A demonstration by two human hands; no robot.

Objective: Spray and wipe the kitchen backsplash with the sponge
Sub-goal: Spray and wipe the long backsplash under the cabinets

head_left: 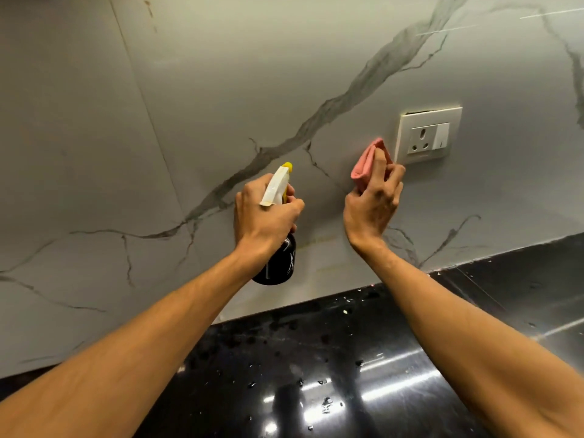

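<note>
1. Black polished counter [331,374] is seen nearest, at 6 o'clock, flecked with droplets and crumbs and streaked with glare.
2. Above it, the bottle [278,260] is held upright by the left hand [267,213], fingers closed round the neck and trigger, nozzle aimed at the wall toward 12 o'clock.
3. At 3 o'clock of the bottle, the pink sponge [368,164] is pinched in the closed fingers of the right hand [371,210] and pressed to the backsplash [158,121], just beside the socket [428,137].
4. Wiping is judged to be the step in hand; no spray mist can be made out.
5. Next, strokes would have to be kept off the socket, and any spraying aimed away from it.
6. Farthest, grey-veined marble panels are seen, with a faint yellowish smear near the bottle at 5 o'clock.
</note>
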